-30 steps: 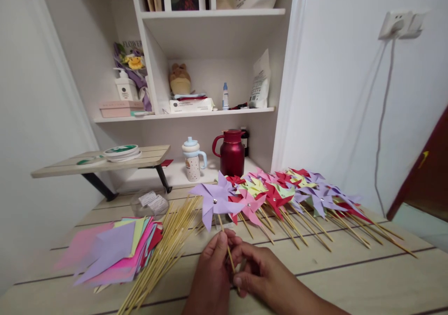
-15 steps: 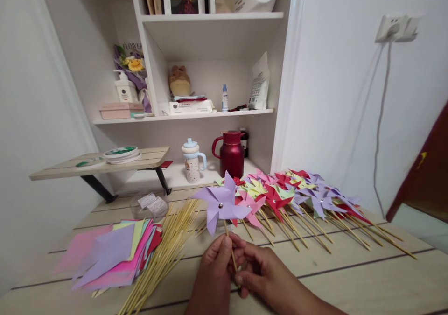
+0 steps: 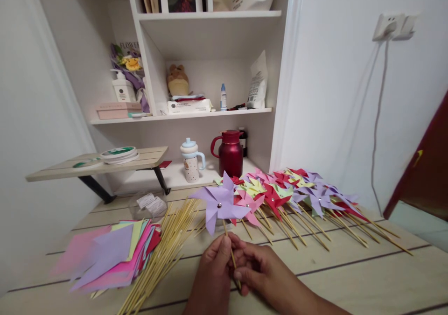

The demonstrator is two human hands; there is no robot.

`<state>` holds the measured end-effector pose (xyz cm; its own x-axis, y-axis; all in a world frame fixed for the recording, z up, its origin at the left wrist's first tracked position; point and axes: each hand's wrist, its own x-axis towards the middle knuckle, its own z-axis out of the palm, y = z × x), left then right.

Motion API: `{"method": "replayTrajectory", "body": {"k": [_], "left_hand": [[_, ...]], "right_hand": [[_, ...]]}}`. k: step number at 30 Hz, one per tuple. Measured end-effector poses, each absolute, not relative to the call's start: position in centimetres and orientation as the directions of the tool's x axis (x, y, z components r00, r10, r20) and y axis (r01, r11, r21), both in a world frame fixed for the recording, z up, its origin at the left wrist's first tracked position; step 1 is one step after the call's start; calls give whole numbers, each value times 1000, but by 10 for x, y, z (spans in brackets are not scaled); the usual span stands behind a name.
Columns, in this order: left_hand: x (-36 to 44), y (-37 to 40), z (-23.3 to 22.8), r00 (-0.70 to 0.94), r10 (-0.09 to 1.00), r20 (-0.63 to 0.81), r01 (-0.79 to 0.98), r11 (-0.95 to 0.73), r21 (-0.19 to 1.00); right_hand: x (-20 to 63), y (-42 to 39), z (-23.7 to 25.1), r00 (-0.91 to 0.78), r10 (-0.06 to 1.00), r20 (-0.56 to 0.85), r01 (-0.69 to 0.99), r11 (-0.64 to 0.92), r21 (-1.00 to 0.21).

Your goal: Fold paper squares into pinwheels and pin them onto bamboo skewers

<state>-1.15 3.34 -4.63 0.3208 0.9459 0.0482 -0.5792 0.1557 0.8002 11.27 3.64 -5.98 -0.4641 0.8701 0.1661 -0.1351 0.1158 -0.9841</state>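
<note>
1. Since a second ago, both hands and the purple pinwheel [image 3: 220, 204] have shifted slightly right, the pinwheel's head now overlapping the row of finished pinwheels [image 3: 297, 191].
2. Left hand [image 3: 213, 270] pinches the stick between thumb and fingers.
3. Right hand [image 3: 261, 270] grips the stick's lower end, fingers closed around it.
4. Loose sticks [image 3: 164, 252] and coloured paper [image 3: 112, 254] lie to the left on the table [image 3: 350, 277].
</note>
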Motion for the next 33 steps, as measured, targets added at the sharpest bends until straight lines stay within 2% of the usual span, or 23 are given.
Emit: {"method": "replayTrajectory", "body": {"k": [5,12,18,33], "left_hand": [[-11,33,-47,305,952,37,-596,160,787],[-14,31,-48,268,963,-5,-593,169,787],[-14,32,-49,268,963,-21,-598,183,780],[-12,34,-53,238,970,-60,-647,204,735]], "right_hand": [[115,37,-63,-465,871,161,-107,125,-986],[116,36,-63,-418,896,150,31,179,-983],[115,35,-58,-467,873,142,-103,106,-989],[115,40,-66,-475,871,124,-130,70,-989]]}}
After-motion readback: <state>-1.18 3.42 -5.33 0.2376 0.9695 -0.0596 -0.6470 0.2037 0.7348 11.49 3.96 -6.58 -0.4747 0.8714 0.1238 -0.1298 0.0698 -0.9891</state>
